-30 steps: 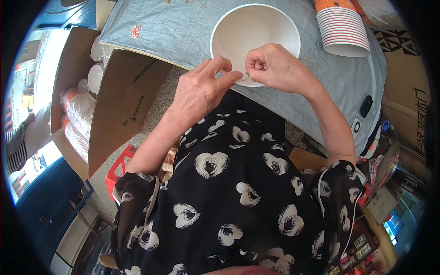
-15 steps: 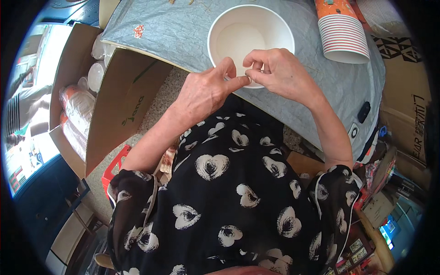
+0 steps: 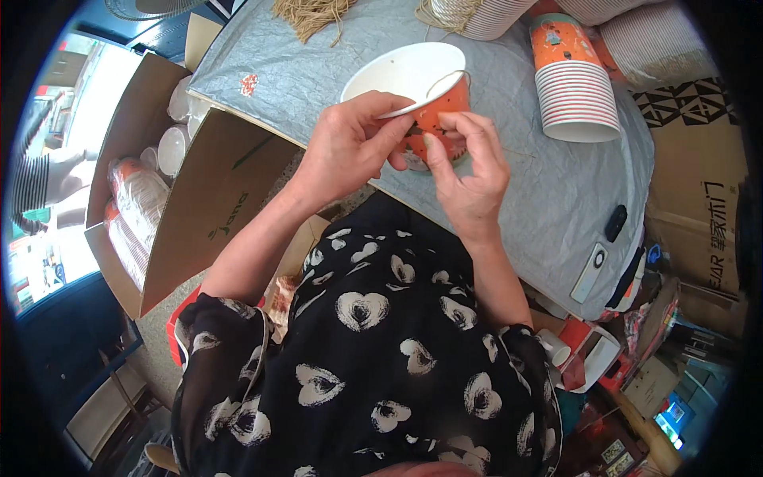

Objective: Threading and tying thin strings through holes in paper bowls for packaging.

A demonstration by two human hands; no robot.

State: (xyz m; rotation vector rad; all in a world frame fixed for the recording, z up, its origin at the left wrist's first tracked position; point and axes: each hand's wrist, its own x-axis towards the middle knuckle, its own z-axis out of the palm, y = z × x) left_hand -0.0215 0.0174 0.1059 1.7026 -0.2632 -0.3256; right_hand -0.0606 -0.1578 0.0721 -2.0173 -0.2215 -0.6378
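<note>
Head view: I have the round paper bucket (image 3: 457,99), white inside and orange outside, at the near edge of the desk (image 3: 548,203), which is covered by a crinkled grey sheet. The bucket is tilted, its wide mouth turned up and its printed wall towards the wearer. The wall is orange with scattered dark and pale flecks, with darker patches low down, partly hidden by fingers. The visible inside is plain white and the rim is smooth and white. A thin tan cord (image 3: 439,80) curves at the rim on the right side. Whether the base rests on the desk, I cannot tell.

I find the left hand (image 3: 350,143) grasping the bucket by its near rim, thumb and fingers closed about the edge. The right hand (image 3: 477,179) is bent at the outer wall, index fingertip and thumb close to the printed surface and slightly apart; I cannot tell whether it pinches anything.

Also on the desk, I record a stack of nested orange buckets with white rims (image 3: 576,99) lying to the right, a bundle of loose tan strands (image 3: 314,16) at the far side, and a small orange-and-white speckled patch (image 3: 249,84) to the left. A small black oblong object (image 3: 616,222) lies near a flat white device with a dark round mark (image 3: 588,272). An open brown cardboard box (image 3: 214,199) containing plastic-wrapped stacks (image 3: 139,203) stands left of the desk.
</note>
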